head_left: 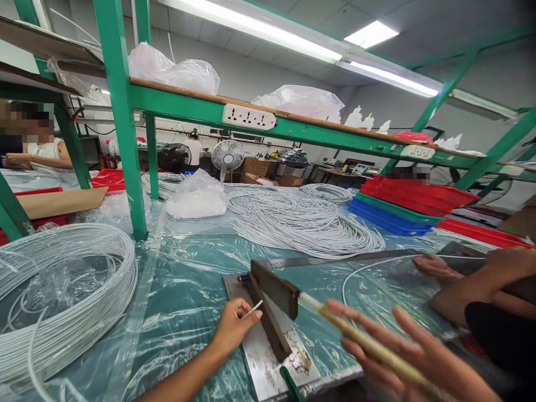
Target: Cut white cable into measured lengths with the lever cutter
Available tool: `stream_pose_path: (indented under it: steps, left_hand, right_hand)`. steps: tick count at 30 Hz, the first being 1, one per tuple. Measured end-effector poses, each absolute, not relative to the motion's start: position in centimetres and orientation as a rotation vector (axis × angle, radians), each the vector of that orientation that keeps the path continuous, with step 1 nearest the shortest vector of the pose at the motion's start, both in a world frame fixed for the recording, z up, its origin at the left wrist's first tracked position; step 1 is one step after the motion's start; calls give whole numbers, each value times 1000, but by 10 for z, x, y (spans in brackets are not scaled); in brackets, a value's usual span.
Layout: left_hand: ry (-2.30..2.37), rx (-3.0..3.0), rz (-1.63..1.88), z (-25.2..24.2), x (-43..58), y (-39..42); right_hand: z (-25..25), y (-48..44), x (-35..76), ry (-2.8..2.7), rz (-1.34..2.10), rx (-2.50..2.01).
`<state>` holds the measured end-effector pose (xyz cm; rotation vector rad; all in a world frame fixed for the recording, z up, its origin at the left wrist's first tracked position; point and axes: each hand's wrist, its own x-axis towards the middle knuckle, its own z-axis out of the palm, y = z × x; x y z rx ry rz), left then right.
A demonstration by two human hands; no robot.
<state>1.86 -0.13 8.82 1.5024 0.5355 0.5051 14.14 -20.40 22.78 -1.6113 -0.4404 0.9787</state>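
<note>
My left hand is closed in a pinch on a short piece of white cable, just beside the lower bar of a lever cutter. The cutter has a brown, rusty raised arm and a flat metal base plate. From the arm a long, worn yellowish handle runs toward the lower right. Across that handle lies my right hand, slightly blurred. Its fingers are stretched and spread, touching the handle without wrapping round it.
A big white cable coil lies left, with more coils behind the cutter. At right, a co-worker's hand is near a white cable and a steel ruler. Stacked trays, a green shelf post and a green object stand around.
</note>
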Motion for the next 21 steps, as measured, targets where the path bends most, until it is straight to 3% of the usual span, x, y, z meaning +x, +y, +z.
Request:
stream_pose_path:
  steps: [7,14,21]
  left_hand:
    - [485,1387,413,91,7,-11]
    - [471,1368,415,96,-4,-9]
    - [493,1312,443,100,-10,4]
  right_hand:
    - [295,-80,175,-693,981,-1168]
    - [273,43,212,-724,831,-1282]
    - [246,91,213,-688,768,-1403]
